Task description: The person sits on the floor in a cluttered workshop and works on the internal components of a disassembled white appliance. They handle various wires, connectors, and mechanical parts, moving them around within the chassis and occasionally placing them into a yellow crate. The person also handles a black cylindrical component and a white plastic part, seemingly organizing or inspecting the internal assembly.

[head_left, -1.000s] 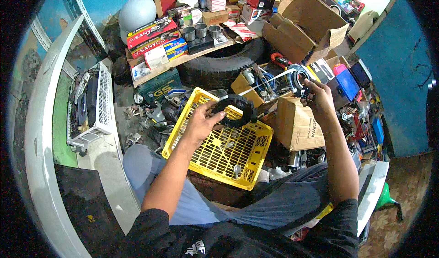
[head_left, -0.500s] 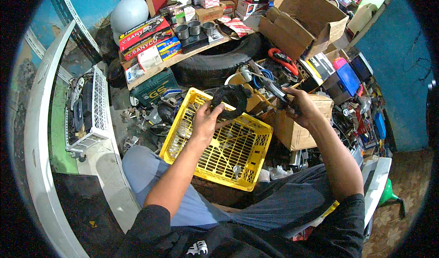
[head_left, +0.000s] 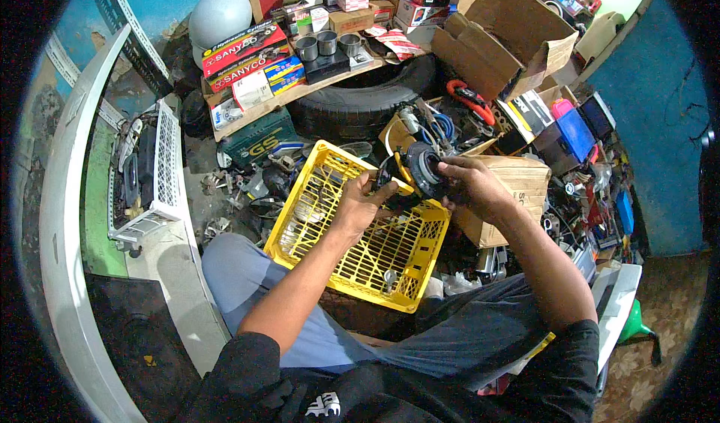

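Above the yellow crate, my left hand grips a black ring, now seen nearly edge-on and partly hidden by my fingers. My right hand is closed on a black round part with stepped circular ridges, its thumb on the upper rim. The two black pieces are together, face to face; whether they are seated in each other I cannot tell. A thin yellow edge shows between them. Slatted and tilted, the crate has a few small metal and clear pieces lying inside.
Behind the crate lie a tyre and a board holding red boxes and metal cylinders. An opened carton stands back right, a smaller cardboard box by my right hand. Loose metal parts litter the left floor.
My right hand has come down and left, turning its round part toward the ring. My left hand has moved slightly right and tilted the ring, so the two pieces now meet.
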Demonstrator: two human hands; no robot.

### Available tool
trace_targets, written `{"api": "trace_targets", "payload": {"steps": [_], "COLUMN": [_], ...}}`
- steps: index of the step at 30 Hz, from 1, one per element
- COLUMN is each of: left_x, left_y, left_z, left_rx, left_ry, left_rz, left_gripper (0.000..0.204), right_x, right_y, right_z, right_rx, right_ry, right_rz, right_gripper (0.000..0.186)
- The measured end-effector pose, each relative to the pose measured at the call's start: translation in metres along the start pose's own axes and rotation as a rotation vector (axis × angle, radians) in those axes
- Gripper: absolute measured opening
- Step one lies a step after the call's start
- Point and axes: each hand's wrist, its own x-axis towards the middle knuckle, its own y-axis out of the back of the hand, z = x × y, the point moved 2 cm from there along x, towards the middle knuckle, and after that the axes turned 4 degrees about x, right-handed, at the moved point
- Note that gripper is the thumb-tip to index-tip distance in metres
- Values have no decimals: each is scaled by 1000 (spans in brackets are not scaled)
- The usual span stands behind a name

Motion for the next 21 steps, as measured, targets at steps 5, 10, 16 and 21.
{"api": "trace_targets", "payload": {"steps": [5, 10, 16, 21], "left_x": [4, 2, 3, 7], "left_y": [7, 1, 6, 6], "left_z": [-19, -16, -26, -18], "left_rx": [-86, -85, -192, -382], "left_ry": [-40, -46, -70, -30], "left_rz": [-93, -145, -96, -196], "left_gripper": [48, 48, 28, 34], "right_x": [-2, 3, -3, -5], "right_y": [-17, -23, -32, -29], "right_z": [3, 8, 8, 4], "right_rx": [-45, -248, -594, -687], "right_ry": [26, 183, 474, 568], "right_rz": [122, 56, 224, 291], "right_gripper": [37, 46, 44, 38]}}
